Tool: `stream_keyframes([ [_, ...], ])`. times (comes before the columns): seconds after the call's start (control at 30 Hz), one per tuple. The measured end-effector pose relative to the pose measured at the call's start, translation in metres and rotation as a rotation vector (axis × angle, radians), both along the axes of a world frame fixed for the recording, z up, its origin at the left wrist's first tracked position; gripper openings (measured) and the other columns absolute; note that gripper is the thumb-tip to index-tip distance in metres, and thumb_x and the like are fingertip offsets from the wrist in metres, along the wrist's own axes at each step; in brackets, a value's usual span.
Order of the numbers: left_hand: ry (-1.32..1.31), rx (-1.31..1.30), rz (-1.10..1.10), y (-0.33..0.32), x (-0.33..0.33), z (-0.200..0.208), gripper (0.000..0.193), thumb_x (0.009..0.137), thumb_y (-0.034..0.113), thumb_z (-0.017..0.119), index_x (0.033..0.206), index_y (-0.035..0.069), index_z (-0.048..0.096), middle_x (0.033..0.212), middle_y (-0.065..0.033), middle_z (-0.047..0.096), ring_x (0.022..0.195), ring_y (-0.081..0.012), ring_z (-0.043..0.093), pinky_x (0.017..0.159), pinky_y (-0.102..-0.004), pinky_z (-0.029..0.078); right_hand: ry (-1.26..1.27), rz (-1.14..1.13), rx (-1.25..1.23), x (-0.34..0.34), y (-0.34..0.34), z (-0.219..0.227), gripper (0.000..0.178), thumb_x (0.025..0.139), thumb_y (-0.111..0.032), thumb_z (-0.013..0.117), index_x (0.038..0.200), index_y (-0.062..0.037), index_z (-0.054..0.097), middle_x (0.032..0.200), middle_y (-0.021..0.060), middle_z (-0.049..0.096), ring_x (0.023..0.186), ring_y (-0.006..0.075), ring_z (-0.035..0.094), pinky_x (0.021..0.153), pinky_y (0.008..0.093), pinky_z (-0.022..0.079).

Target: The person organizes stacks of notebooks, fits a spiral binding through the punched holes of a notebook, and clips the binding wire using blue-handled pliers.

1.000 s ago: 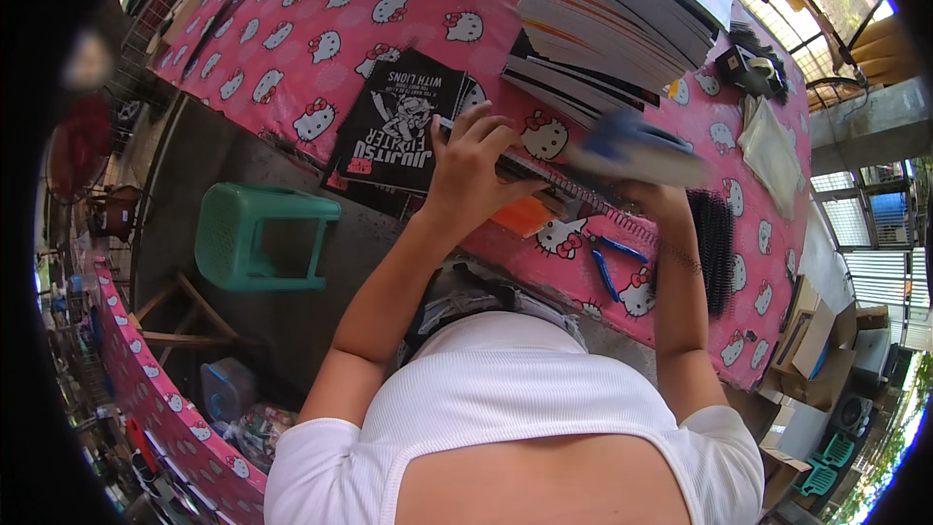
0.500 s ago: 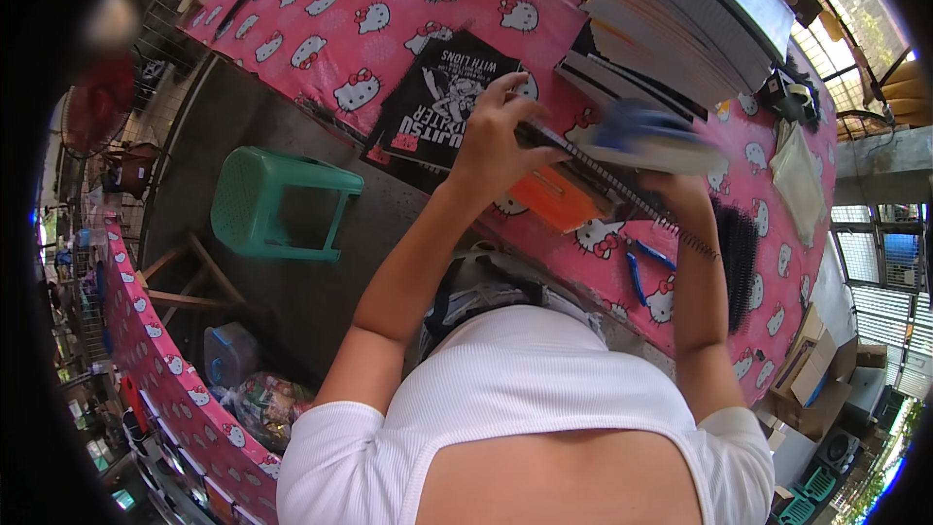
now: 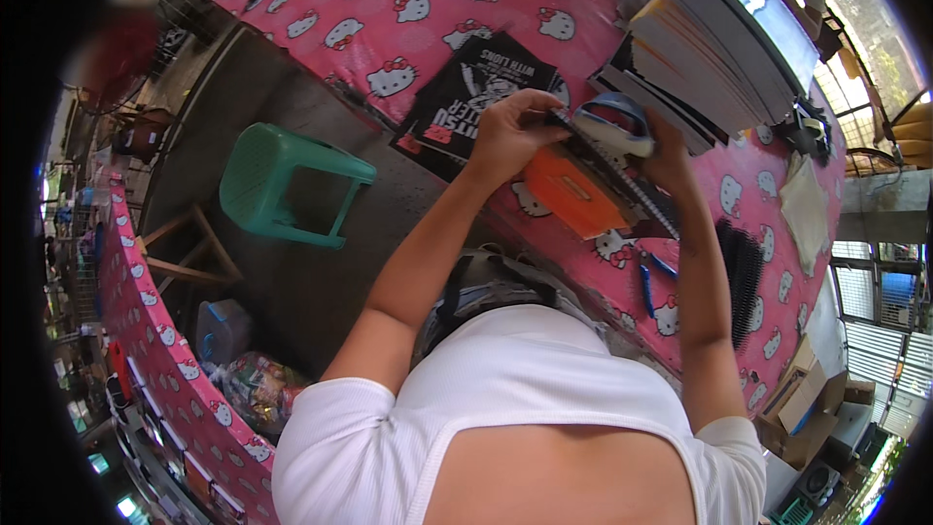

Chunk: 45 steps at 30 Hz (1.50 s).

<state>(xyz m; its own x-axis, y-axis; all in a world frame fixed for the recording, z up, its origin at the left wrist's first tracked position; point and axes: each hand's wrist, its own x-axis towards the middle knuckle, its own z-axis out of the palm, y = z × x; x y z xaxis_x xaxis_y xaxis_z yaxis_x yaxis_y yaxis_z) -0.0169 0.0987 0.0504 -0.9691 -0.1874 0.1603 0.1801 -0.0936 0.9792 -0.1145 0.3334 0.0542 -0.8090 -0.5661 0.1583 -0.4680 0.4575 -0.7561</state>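
Observation:
My left hand point(image 3: 513, 136) pinches the upper end of a dark book point(image 3: 593, 157) held on edge, with a binding coil point(image 3: 622, 180) along its spine. My right hand point(image 3: 668, 157) is closed around a blue-and-cream tool point(image 3: 617, 124) with a looped handle, close beside the spine; its exact kind is unclear. Below the book, an orange flat object point(image 3: 573, 196) rests at the table's near edge. Cutting pliers point(image 3: 649, 284) with blue handles lie by my right forearm. Black-covered books point(image 3: 476, 102) lie beyond my left hand.
A tall stack of bound pages point(image 3: 709, 58) stands at the back right of the pink patterned table point(image 3: 408, 10). Several black binding coils point(image 3: 743, 277) lie to the right, near a folded pale cloth point(image 3: 805, 199). A green stool point(image 3: 282, 180) stands on the floor at left.
The blue-and-cream tool, blurred before, is now steadier, lower and closer to the book's spine. My right hand has come up beside it. The whole view has shifted slightly.

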Motion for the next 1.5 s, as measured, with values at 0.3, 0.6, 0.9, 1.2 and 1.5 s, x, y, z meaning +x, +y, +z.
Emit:
stream_keyframes([
  [0.3,-0.061,0.15,-0.097,-0.015,-0.003,-0.006,0.019,0.076,-0.007,0.068,0.094,-0.001,0.067,0.086,-0.0039,0.067,0.081,-0.0086,0.063,0.074,-0.0217,0.053,0.14,-0.292,0.36,0.027,0.006,0.008,0.036,0.065,-0.011,0.067,0.099,-0.0052,0.058,0.102,0.0168,0.061,0.093,0.0379,0.059,0.076,0.0435,0.047],
  [0.6,0.289,-0.074,-0.353,-0.003,-0.03,0.048,0.023,0.071,-0.007,0.073,0.085,0.003,0.058,0.09,-0.0097,0.064,0.084,-0.0185,0.065,0.086,-0.0366,0.05,0.244,-0.359,0.299,0.117,0.072,-0.044,0.054,0.069,-0.018,0.072,0.118,-0.0053,0.052,0.126,0.0192,0.047,0.117,0.0383,0.045,0.095,0.0424,0.041],
  [0.9,0.678,-0.627,-0.171,0.018,0.059,0.12,0.016,0.071,-0.002,0.071,0.084,0.004,0.066,0.085,-0.0087,0.07,0.077,-0.0222,0.066,0.073,-0.0316,0.05,0.174,-0.523,0.575,0.202,0.106,-0.055,0.05,0.081,-0.022,0.067,0.125,-0.0058,0.051,0.12,0.0162,0.05,0.109,0.0332,0.051,0.093,0.0393,0.04],
  [1.2,0.383,-0.451,-0.141,0.046,0.056,0.022,0.024,0.068,-0.014,0.068,0.09,-0.004,0.067,0.102,-0.0147,0.066,0.087,-0.0179,0.066,0.068,-0.0259,0.056,-0.002,-0.347,-0.047,0.19,0.012,0.058,0.038,0.075,-0.013,0.073,0.107,-0.0002,0.059,0.103,0.0143,0.06,0.095,0.0255,0.06,0.083,0.0328,0.046],
  [1.5,0.526,-0.485,-0.066,0.043,0.057,0.027,0.023,0.065,-0.015,0.065,0.084,-0.003,0.066,0.093,-0.0153,0.067,0.083,-0.0215,0.067,0.069,-0.0262,0.054,-1.544,0.083,-0.897,0.165,0.027,0.035,0.037,0.086,-0.026,0.065,0.108,0.0022,0.058,0.091,0.0118,0.065,0.08,0.0189,0.063,0.072,0.0303,0.05],
])
